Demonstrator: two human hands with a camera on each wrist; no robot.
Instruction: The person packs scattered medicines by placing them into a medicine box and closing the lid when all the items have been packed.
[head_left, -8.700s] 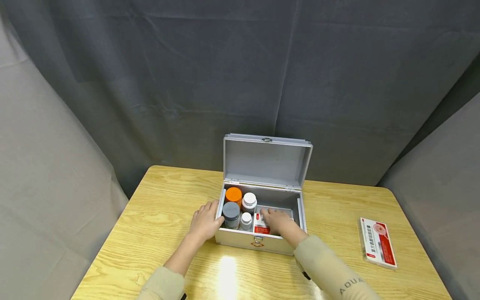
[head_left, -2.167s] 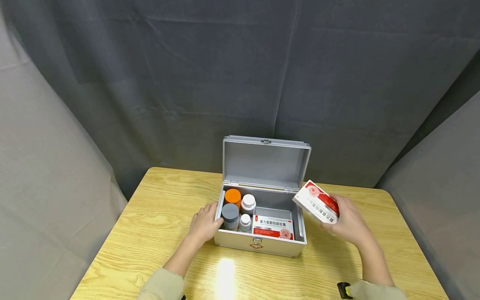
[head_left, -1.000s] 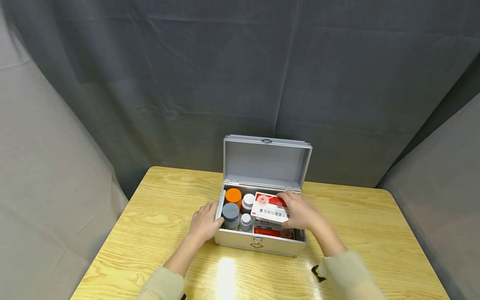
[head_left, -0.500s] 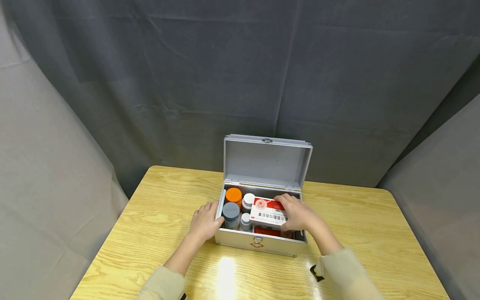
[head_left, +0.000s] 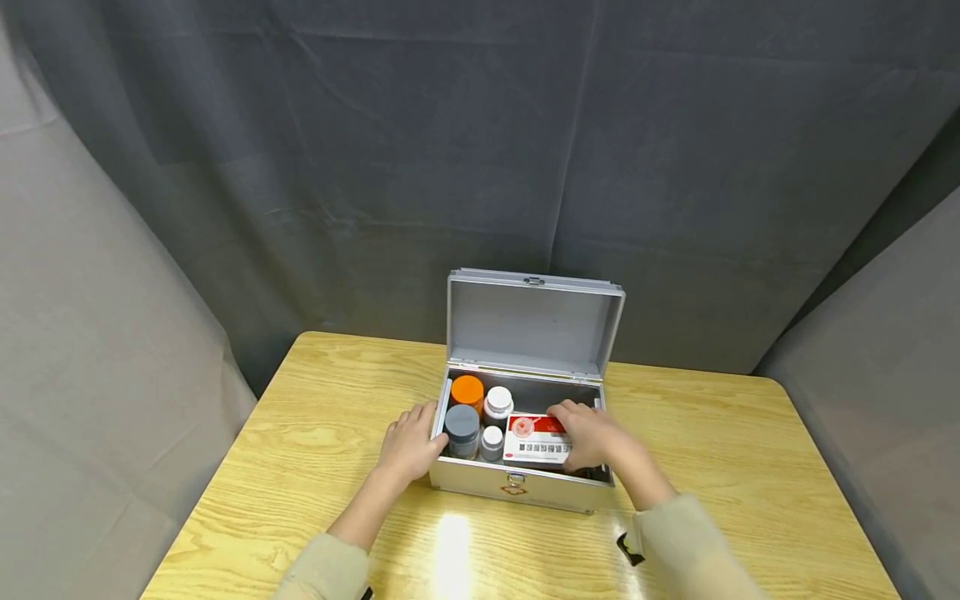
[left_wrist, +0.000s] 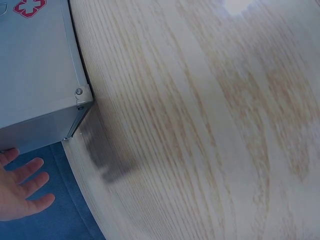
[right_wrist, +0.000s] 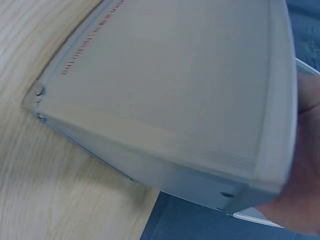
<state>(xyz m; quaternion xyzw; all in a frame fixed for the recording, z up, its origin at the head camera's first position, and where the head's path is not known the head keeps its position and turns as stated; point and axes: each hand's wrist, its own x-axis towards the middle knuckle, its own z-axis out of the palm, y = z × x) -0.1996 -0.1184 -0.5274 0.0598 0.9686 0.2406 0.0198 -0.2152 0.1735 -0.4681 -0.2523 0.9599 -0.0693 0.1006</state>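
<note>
An aluminium first-aid case (head_left: pixel 480 479) with its lid raised sits on the wooden table. My right hand (head_left: pixel 588 433) reaches into its right half and grips a red-and-white medicine box (head_left: pixel 536 450), fingers along the far edge and thumb at the near edge. Another medicine box lies hidden beneath it. My left hand (head_left: pixel 408 446) rests against the case's left wall, thumb at the rim; the left wrist view has its fingers (left_wrist: pixel 32 187) spread loosely beside the wall. In the right wrist view the case wall covers most of the right hand (right_wrist: pixel 305 170).
In the case's left half stand an orange-capped bottle (head_left: pixel 467 390), a grey-capped jar (head_left: pixel 462 429) and two white bottles, one larger (head_left: pixel 498 402) and one smaller (head_left: pixel 492 442). The upright lid (head_left: pixel 532 325) stands behind them. A dark curtain (head_left: pixel 375 208) hangs past the table's far edge.
My right hand took the medicine box from the table at right, brought it over the case and lowered it onto the one inside. My left hand has stayed on the case.
</note>
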